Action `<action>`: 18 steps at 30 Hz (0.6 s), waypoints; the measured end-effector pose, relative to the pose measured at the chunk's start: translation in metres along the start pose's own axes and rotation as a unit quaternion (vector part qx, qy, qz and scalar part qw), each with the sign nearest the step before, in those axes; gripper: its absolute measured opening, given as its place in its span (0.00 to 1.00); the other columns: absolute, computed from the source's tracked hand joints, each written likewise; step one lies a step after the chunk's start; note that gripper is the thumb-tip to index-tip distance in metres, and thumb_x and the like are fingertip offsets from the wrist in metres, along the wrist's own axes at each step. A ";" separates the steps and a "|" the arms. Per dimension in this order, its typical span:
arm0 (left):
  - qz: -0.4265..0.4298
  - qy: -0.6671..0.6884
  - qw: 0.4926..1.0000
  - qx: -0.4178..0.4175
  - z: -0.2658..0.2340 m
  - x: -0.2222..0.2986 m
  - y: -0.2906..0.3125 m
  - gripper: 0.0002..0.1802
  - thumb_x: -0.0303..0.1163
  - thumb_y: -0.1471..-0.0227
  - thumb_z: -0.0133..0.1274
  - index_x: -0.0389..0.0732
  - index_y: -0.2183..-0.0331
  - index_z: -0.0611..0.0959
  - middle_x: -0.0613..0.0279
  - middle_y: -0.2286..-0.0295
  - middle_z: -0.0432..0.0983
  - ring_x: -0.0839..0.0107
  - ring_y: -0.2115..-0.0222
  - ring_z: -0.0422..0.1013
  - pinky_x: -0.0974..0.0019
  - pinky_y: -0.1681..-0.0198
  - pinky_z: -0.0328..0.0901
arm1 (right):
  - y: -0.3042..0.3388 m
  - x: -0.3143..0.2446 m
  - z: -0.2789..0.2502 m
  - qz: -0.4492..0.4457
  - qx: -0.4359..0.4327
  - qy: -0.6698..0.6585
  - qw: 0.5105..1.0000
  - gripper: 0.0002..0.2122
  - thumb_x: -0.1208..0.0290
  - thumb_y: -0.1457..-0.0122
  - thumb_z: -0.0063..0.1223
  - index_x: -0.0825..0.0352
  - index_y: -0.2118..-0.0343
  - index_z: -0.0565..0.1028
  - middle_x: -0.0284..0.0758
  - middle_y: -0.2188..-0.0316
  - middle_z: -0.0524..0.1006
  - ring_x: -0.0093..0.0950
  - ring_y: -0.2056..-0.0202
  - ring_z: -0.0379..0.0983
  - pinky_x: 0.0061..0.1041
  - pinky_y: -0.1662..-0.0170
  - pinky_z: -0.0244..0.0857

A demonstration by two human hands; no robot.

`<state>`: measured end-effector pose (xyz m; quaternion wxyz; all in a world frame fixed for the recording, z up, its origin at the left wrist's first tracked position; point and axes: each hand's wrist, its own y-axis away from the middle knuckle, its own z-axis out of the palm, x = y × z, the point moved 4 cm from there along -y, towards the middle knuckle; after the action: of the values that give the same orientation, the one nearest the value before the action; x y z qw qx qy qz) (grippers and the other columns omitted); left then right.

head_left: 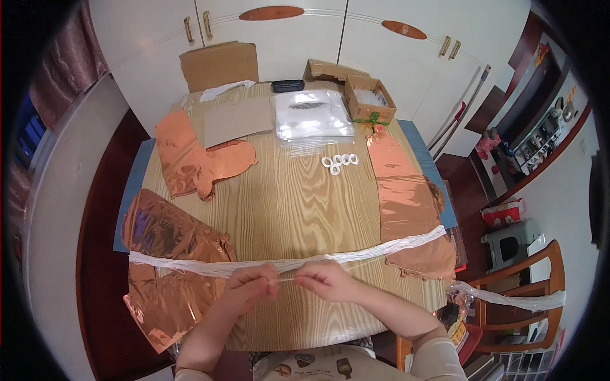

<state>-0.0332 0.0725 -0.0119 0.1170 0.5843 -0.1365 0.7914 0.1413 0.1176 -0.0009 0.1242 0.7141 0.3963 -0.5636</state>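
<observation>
My left hand (251, 284) and my right hand (324, 280) are close together above the table's near part. Both are closed in a pinch on a thin pale string (286, 278), which spans the small gap between them. Just beyond them a long bundle of white strings (356, 256) stretches across the table. Its left end lies over a crumpled copper foil balloon (175, 225), its right end over more flat copper foil balloons (406, 209). Another copper foil balloon (187, 159) lies at the far left.
Several small white ribbon rings (337, 162) lie beyond the middle of the wooden table (292, 203). Farther back are clear plastic bags (311, 117), a grey-brown board (235, 122), a black case (288, 86) and an open cardboard box (372, 98). A wooden chair (556, 279) with white strings stands right.
</observation>
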 end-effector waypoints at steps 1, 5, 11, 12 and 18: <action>0.036 0.015 0.998 0.057 0.011 0.009 -0.006 0.05 0.27 0.54 0.49 0.37 0.72 0.76 0.60 0.73 0.71 0.66 0.70 0.63 0.67 0.64 0.57 | 0.001 -0.002 0.002 -0.025 -0.012 0.046 0.999 0.04 0.74 0.50 0.50 0.69 0.73 0.73 0.37 0.81 0.72 0.31 0.80 0.69 0.26 0.76 0.62; 0.167 -0.452 0.870 0.102 0.029 0.035 -0.016 0.07 0.29 0.50 0.45 0.38 0.74 0.77 0.62 0.74 0.71 0.71 0.71 0.63 0.68 0.67 0.58 | 0.005 -0.012 0.001 -0.062 -0.016 0.076 0.995 0.05 0.73 0.51 0.51 0.68 0.73 0.73 0.38 0.80 0.73 0.33 0.78 0.70 0.28 0.75 0.62; -0.066 0.114 0.989 -0.064 0.006 0.000 0.000 0.07 0.28 0.52 0.46 0.38 0.69 0.77 0.61 0.77 0.70 0.67 0.72 0.64 0.67 0.66 0.57 | 0.002 -0.007 0.005 -0.108 0.010 0.142 0.984 0.04 0.73 0.52 0.51 0.68 0.75 0.71 0.38 0.81 0.70 0.36 0.77 0.69 0.32 0.75 0.62; -0.032 0.059 0.998 0.004 0.008 0.007 -0.002 0.06 0.28 0.52 0.46 0.37 0.71 0.76 0.62 0.78 0.70 0.69 0.72 0.64 0.66 0.67 0.57 | 0.003 -0.008 0.010 -0.116 0.000 0.177 0.977 0.04 0.74 0.52 0.51 0.68 0.75 0.71 0.37 0.82 0.70 0.36 0.77 0.69 0.32 0.74 0.62; 0.111 -0.443 0.889 0.004 0.021 0.023 -0.012 0.07 0.29 0.51 0.47 0.37 0.69 0.76 0.64 0.74 0.70 0.73 0.69 0.64 0.66 0.64 0.57 | 0.006 -0.014 -0.003 -0.118 0.039 0.143 0.982 0.04 0.74 0.53 0.50 0.67 0.74 0.71 0.36 0.80 0.70 0.35 0.74 0.69 0.31 0.73 0.62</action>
<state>-0.0168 0.0769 0.0171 -0.0471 0.8558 -0.2348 0.4586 0.1471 0.1099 0.0112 -0.0292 0.7399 0.4687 -0.4816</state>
